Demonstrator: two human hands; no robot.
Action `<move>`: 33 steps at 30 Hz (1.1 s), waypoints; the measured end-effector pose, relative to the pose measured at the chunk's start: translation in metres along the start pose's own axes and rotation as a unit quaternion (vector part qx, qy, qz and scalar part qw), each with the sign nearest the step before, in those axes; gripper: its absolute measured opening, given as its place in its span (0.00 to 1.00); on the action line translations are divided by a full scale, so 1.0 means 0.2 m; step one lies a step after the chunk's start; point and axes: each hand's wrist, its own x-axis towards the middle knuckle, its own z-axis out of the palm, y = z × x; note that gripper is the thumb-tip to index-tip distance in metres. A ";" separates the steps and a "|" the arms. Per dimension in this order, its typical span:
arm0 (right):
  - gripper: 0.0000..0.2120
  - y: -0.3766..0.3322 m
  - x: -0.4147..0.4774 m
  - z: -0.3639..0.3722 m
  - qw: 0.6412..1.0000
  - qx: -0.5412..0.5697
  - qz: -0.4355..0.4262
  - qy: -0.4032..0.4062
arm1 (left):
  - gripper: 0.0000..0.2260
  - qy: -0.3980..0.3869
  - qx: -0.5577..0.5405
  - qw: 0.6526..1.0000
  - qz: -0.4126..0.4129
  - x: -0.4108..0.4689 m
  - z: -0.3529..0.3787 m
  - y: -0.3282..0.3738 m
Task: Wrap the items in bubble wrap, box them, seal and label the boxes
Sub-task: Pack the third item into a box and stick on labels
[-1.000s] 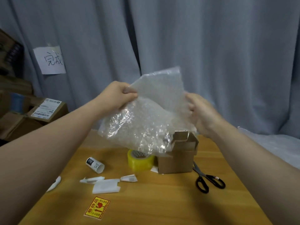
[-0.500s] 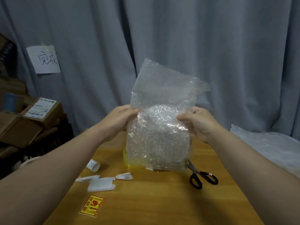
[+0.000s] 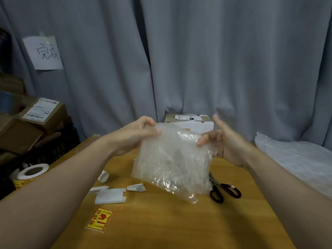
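A clear sheet of bubble wrap (image 3: 172, 162) hangs folded above the wooden table (image 3: 161, 227). My left hand (image 3: 138, 133) pinches its top left corner. My right hand (image 3: 224, 142) is at the top right edge, blurred, with its thumb lifted and its fingers fairly straight against the wrap. The small cardboard box and the yellow tape roll seen earlier are hidden behind the sheet. A white box with a label (image 3: 188, 122) stands at the table's far edge. A small white cylinder (image 3: 103, 176) lies on the table to the left.
Black scissors (image 3: 224, 192) lie right of the wrap. White foam pieces (image 3: 110, 195) and a yellow fragile sticker (image 3: 100, 220) lie at front left. A label roll (image 3: 33, 171) and stacked cardboard boxes (image 3: 43, 113) are off the left edge. More bubble wrap (image 3: 296, 159) is piled at right.
The sheet's raised top half has come down and both hands have lowered with it. My right thumb has lifted off the wrap. The view has tilted, showing the white box at the back.
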 end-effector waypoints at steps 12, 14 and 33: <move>0.10 -0.11 0.14 0.09 0.926 -0.319 -0.124 0.158 | 0.13 0.106 0.265 0.942 0.179 0.13 0.09 0.00; 0.15 -0.10 0.14 0.09 0.949 -0.235 -0.091 0.189 | 0.08 0.147 0.350 0.877 0.294 0.14 0.11 -0.01; 0.03 -0.05 0.17 -0.03 0.969 0.136 -0.101 0.178 | 0.15 0.038 -0.145 0.988 0.045 0.28 0.28 -0.08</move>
